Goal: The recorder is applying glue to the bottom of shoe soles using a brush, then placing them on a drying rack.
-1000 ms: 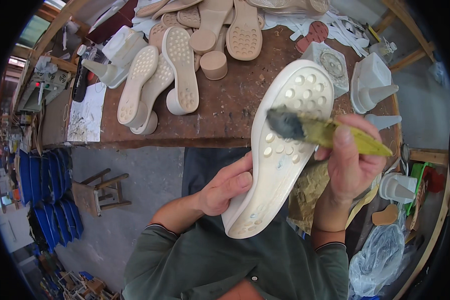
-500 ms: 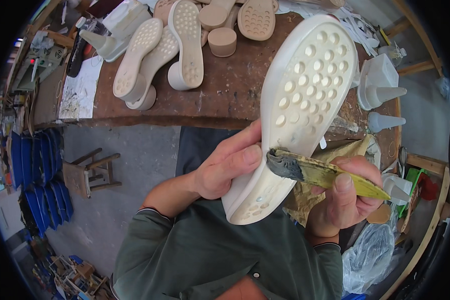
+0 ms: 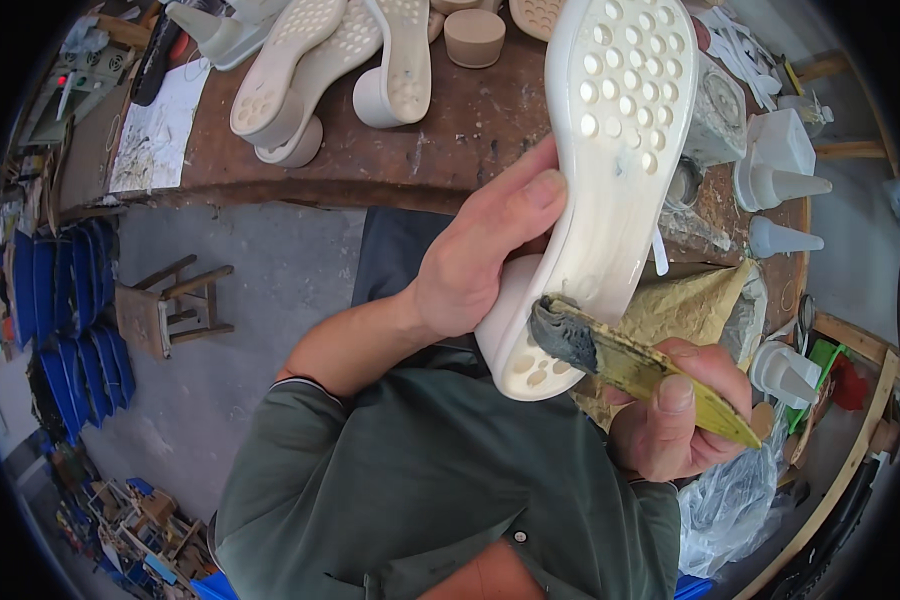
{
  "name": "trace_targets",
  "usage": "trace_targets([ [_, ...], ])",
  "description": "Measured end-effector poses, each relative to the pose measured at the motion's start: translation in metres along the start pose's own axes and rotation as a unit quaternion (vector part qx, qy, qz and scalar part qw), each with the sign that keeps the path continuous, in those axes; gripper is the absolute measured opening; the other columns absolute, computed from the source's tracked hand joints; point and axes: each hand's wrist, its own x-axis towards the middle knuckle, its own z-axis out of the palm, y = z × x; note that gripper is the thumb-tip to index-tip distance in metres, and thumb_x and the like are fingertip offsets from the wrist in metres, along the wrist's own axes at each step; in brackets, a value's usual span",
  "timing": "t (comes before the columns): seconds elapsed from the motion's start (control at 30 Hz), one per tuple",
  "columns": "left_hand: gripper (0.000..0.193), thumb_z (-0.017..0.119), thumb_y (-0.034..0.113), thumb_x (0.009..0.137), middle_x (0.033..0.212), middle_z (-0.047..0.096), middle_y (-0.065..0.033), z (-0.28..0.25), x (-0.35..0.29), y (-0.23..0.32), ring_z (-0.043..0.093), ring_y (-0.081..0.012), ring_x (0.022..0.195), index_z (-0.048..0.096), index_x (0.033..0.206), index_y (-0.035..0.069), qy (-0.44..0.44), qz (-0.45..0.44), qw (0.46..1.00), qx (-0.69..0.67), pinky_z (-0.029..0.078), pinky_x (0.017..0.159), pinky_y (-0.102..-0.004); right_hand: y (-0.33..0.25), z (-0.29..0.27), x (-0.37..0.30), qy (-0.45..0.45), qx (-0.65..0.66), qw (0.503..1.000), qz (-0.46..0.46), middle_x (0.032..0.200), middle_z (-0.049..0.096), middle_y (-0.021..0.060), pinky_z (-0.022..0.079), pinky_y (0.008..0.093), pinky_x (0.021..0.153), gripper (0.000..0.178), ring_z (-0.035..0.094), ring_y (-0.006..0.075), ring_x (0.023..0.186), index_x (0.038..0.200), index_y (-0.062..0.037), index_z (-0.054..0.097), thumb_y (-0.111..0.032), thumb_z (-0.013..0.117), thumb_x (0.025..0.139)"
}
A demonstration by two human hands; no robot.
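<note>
My left hand [image 3: 490, 245] is closed around the waist of a cream-coloured shoe sole [image 3: 610, 215] with a raised block heel. The sole is held upright in front of me, its underside with round dimples turned toward me. My right hand [image 3: 685, 415] grips a yellow-handled brush [image 3: 625, 362] between thumb and fingers. Its dark, matted head lies against the sole near the heel, covering part of the dimples there. The far tip of the sole runs out of the picture.
More beige heeled soles [image 3: 395, 75] lie on the brown worktable [image 3: 220, 175], next to a stained paper sheet [image 3: 160, 130]. White nozzle bottles [image 3: 775, 165] stand at the right, near crumpled brown paper [image 3: 690, 310] and a clear plastic bag [image 3: 730, 510]. A wooden stool [image 3: 175, 305] is at the left.
The brush has slid along the sole from its waist down to the heel. My left thumb lies higher along the sole's edge. The whole view has shifted, so the table appears higher.
</note>
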Motion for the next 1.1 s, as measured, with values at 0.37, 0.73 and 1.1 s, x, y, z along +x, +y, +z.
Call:
trace_targets([
  [0.37, 0.046, 0.040, 0.026, 0.096, 0.107, 0.057, -0.0016, -0.005, 0.003, -0.003, 0.055, -0.0053, 0.088, 0.033, 0.136, 0.005, 0.046, -0.005, 0.998, -0.043, 0.044, 0.076, -0.0205, -0.003, -0.003, 0.004, -0.070, -0.068, 0.994, -0.048, 0.063, 0.060, 0.0127, 0.049, 0.0300, 0.044, 0.025, 0.057, 0.0203, 0.046, 0.090, 0.0057, 0.059, 0.000, 0.070, 0.068],
  [0.73, 0.043, 0.043, 0.026, 0.095, 0.106, 0.058, -0.0022, -0.004, 0.004, -0.005, 0.056, -0.0053, 0.087, 0.039, 0.132, 0.005, 0.047, -0.069, 0.994, -0.066, 0.045, 0.077, -0.0216, -0.017, -0.015, 0.043, -0.182, -0.095, 0.977, 0.057, 0.066, 0.063, 0.0121, 0.046, 0.0295, 0.049, 0.018, 0.059, 0.0194, 0.053, 0.090, -0.0006, 0.062, -0.006, 0.070, 0.074],
  [1.1, 0.030, 0.046, 0.025, 0.094, 0.100, 0.061, -0.0042, -0.006, 0.003, -0.004, 0.058, -0.0078, 0.085, 0.052, 0.114, 0.005, 0.066, -0.144, 0.984, -0.084, 0.047, 0.076, -0.0238, -0.004, -0.007, 0.068, -0.329, -0.027, 0.940, -0.090, 0.062, 0.060, 0.0085, 0.042, 0.0283, 0.040, 0.022, 0.058, 0.0206, 0.047, 0.088, 0.0018, 0.063, -0.004, 0.073, 0.069],
])
